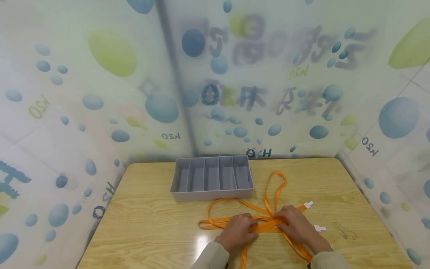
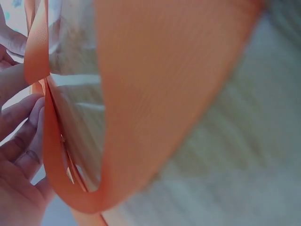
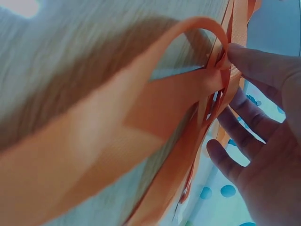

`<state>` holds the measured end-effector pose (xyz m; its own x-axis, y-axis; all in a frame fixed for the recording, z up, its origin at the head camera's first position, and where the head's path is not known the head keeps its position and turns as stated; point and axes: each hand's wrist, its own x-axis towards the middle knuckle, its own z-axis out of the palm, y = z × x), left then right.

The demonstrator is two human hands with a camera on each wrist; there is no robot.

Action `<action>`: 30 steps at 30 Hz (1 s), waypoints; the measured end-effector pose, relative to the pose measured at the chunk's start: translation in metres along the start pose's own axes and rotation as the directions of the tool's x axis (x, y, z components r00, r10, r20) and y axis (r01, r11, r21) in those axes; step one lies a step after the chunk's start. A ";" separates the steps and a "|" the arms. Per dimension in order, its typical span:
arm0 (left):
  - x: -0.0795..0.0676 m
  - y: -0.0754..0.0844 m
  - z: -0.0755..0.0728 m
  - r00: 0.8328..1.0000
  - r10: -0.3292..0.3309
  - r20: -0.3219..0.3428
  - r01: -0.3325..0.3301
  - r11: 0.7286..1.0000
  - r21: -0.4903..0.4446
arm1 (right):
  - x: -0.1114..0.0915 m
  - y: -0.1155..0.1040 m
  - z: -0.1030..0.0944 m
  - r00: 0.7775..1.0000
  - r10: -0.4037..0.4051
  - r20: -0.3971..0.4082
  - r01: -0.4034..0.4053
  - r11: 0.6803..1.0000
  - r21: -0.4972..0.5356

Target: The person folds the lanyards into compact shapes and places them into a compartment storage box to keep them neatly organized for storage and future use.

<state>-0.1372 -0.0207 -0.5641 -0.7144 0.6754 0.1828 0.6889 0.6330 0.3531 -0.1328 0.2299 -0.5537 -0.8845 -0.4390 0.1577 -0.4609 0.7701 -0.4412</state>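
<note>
Several loops of flat orange lanyard [image 1: 265, 226] lie gathered on the wooden table, with white clips [image 1: 308, 204] at their ends on the right. My left hand [image 1: 236, 229] pinches the straps from the left. From the other side my right hand [image 1: 295, 225] pinches the bundle where the loops cross. In the left wrist view, a wide orange strap [image 2: 150, 94] hangs close to the camera and a fold of it runs to the left hand's fingers. The right wrist view has the right thumb and fingers [image 3: 244, 56] on the overlapping straps.
Behind the lanyards stands a grey tray [image 1: 211, 195] with several narrow compartments. Patterned panels [image 1: 221, 123] with blue and green dots rise at the back and both sides of the wooden table [image 1: 144, 224]. Loose strap ends trail toward the near edge.
</note>
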 end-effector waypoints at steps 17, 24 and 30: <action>-0.003 -0.005 -0.003 0.999 -0.021 0.032 0.026 0.985 -0.172 | -0.001 0.003 -0.001 0.998 0.052 0.042 -0.053 0.998 0.040; -0.003 -0.004 -0.005 0.997 -0.059 0.055 0.070 0.975 -0.210 | -0.001 0.004 -0.002 0.998 0.045 0.045 -0.048 0.995 0.083; -0.002 -0.004 -0.004 0.993 -0.091 0.072 0.105 0.969 -0.223 | -0.002 0.003 -0.006 0.998 0.037 0.056 -0.046 0.985 0.165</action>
<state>-0.1388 -0.0259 -0.5626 -0.7632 0.6407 0.0838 0.5656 0.5997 0.5661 -0.1329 0.2364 -0.5501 -0.8956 -0.4352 0.0916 -0.4015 0.7026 -0.5876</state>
